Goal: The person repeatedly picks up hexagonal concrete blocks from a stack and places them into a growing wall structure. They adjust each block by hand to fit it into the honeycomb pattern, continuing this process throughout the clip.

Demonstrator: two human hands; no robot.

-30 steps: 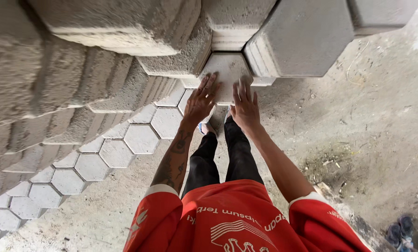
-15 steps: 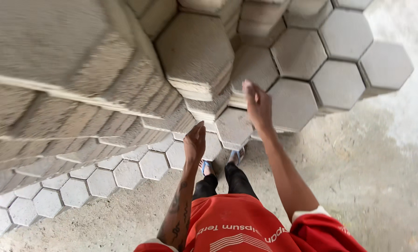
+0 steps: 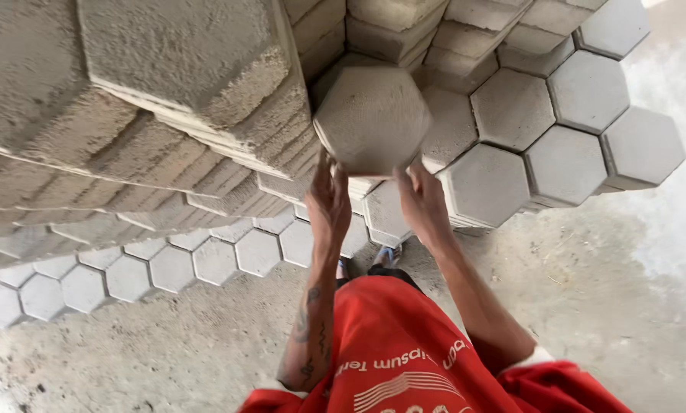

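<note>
Both hands are gripping one hexagonal concrete paver (image 3: 372,118) from below: left hand (image 3: 328,203) and right hand (image 3: 422,200) are clamping opposite lower edges, sharing its weight, holding it against the stacked pavers (image 3: 205,99).

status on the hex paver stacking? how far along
Done: tall stacks of grey hexagonal pavers already fill the left and top, with lower stacks on the right and a single layer along the concrete floor. In hand: the left hand and right hand hold one hexagonal block by its lower edge, raised at the stack. Left: that block is not set down; how many remain cannot be seen.
</note>
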